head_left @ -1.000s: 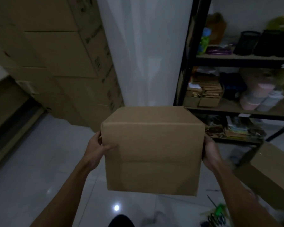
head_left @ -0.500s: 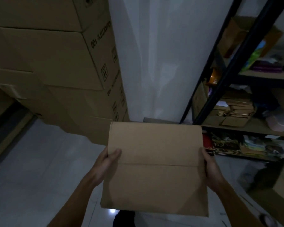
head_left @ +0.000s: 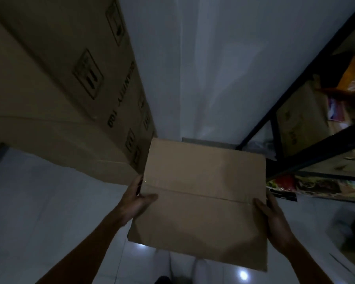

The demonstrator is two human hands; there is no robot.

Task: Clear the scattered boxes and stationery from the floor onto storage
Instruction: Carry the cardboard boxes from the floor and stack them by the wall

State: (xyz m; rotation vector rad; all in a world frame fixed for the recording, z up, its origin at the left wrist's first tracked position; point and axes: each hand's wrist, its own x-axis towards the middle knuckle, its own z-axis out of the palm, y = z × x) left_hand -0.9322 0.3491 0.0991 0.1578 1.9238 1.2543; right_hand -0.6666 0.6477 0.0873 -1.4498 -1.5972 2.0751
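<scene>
I carry a closed brown cardboard box (head_left: 201,197) in front of me, its taped top seam facing up. My left hand (head_left: 134,199) grips its left side with the thumb laid over the top edge. My right hand (head_left: 274,220) grips the right side the same way. The box hangs above the pale tiled floor (head_left: 49,212), between a stack of large cartons and a black shelf rack. Its far edge hides the foot of the white wall.
A tall stack of big printed cartons (head_left: 66,103) fills the left. A white wall (head_left: 203,68) stands straight ahead. A black metal shelf rack (head_left: 307,144) on the right holds a carton (head_left: 299,124) and colourful packets (head_left: 316,187). The room is dim.
I have moved closer to the wall and the carton stack, and the view has tilted down onto the box top. Both hands keep the same grip on the box.
</scene>
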